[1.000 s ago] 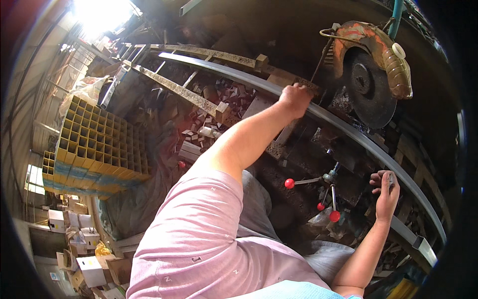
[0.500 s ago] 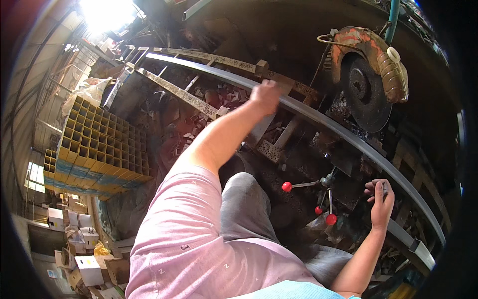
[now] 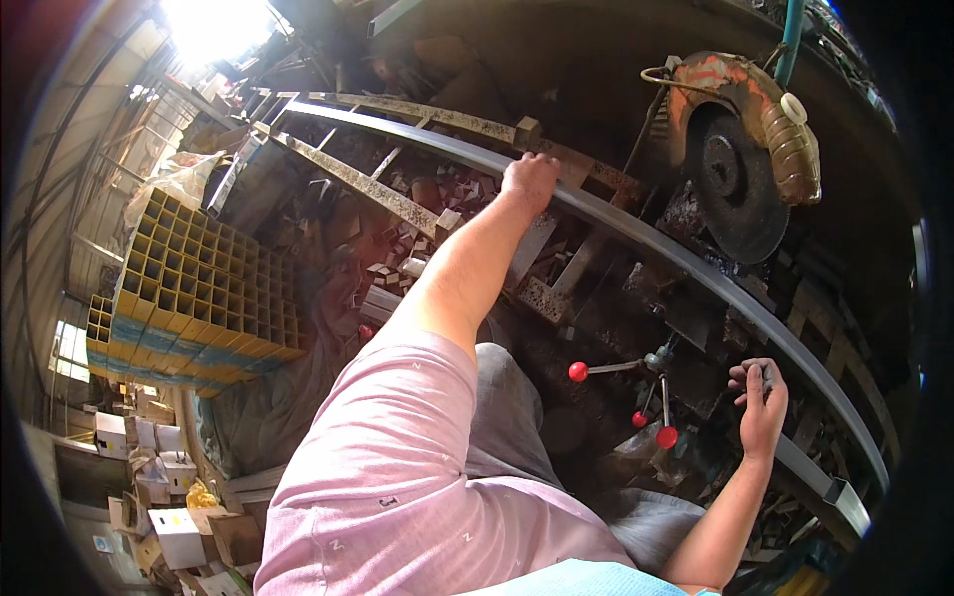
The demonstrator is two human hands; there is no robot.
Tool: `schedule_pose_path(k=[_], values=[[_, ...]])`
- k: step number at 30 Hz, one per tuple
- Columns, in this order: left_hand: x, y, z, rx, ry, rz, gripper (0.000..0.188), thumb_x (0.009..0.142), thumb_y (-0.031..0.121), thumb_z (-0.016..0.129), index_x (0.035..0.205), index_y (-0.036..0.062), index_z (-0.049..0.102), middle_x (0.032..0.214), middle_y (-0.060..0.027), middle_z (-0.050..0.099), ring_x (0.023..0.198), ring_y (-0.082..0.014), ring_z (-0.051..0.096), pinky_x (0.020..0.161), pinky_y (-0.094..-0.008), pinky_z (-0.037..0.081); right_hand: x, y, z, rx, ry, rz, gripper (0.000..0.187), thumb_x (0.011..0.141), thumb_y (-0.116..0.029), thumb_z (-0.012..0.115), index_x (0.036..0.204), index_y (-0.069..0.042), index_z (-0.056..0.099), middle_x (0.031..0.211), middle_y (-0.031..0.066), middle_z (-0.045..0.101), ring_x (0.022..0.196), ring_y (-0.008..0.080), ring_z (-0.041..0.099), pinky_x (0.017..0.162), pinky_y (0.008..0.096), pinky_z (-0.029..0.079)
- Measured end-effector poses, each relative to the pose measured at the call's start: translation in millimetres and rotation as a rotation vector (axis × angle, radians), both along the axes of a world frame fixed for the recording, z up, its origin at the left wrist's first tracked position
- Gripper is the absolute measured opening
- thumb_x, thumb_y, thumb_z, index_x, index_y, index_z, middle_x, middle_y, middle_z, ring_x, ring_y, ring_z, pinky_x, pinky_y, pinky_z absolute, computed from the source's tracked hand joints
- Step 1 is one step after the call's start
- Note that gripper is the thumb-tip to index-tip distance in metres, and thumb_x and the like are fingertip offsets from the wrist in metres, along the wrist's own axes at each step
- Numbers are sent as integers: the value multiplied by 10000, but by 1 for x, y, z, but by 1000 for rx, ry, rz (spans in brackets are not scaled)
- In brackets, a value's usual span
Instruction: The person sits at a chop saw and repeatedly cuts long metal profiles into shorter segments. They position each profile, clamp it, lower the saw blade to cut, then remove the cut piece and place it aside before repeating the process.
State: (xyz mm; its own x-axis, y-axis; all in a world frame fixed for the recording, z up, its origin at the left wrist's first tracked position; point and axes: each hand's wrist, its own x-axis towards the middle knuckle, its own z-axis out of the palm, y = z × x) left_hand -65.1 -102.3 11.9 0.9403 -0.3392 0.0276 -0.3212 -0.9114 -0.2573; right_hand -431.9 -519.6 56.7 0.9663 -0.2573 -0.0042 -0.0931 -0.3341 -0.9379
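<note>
A long grey metal tube (image 3: 686,260) runs from the far left across the cutting bench to the near right, bowed by the lens. My left hand (image 3: 532,183) is closed over it, with the knuckles on top and part of the grip hidden beneath. My right hand (image 3: 761,405) hovers apart from the tube on its near side, fingers loosely bent, thumb raised, nothing visible in it. Left of that hand is a three-armed crank handle (image 3: 654,363) with red ball knobs. Beyond the tube stands a cut-off saw with a dark round disc (image 3: 733,184) under a worn orange guard (image 3: 717,77).
A speckled ladder-like rack (image 3: 368,179) supports the tube's far stretch. Small cut offcuts (image 3: 397,243) lie heaped below it. Stacked yellow square tubes (image 3: 199,273) stand at left, with cardboard boxes (image 3: 177,536) nearer me. A second tube end (image 3: 847,502) sits at near right.
My left hand, blurred before, is now steady on the tube, and its forearm has shifted right. The right hand has barely moved.
</note>
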Motion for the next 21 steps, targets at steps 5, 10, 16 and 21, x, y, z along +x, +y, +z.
schedule_pose_path(k=[5, 10, 16, 21], values=[[15, 21, -4, -25, -30, 30, 312, 986, 95, 697, 1296, 134, 704, 1294, -96, 742, 1283, -310, 703, 1039, -435, 621, 4, 2, -5, -9, 15, -5, 336, 1185, -361, 597, 1121, -51, 712, 1004, 37, 792, 866, 112, 737, 677, 246, 486], [27, 40, -6, -27, -26, 60, 312, 964, 108, 722, 1275, 137, 708, 1289, -91, 744, 1259, -316, 710, 1030, -437, 622, 10, 6, -7, 8, 26, 25, 330, 1183, -354, 601, 1121, -49, 710, 1001, 34, 791, 868, 110, 738, 674, 243, 486], [30, 38, -5, -15, -26, 21, 321, 961, 117, 729, 1280, 139, 706, 1296, -90, 751, 1286, -318, 704, 1051, -441, 612, 3, 7, -4, -24, 32, -3, 322, 1176, -336, 609, 1109, -37, 707, 988, 40, 792, 876, 103, 740, 678, 249, 496], [33, 82, -9, -163, -45, 78, 401, 949, 130, 723, 1349, 103, 710, 1420, -139, 728, 1390, -340, 659, 1154, -431, 563, 3, 8, 4, 28, 5, 39, 317, 1155, -321, 640, 1092, -20, 714, 954, 27, 783, 856, 83, 716, 691, 245, 507]])
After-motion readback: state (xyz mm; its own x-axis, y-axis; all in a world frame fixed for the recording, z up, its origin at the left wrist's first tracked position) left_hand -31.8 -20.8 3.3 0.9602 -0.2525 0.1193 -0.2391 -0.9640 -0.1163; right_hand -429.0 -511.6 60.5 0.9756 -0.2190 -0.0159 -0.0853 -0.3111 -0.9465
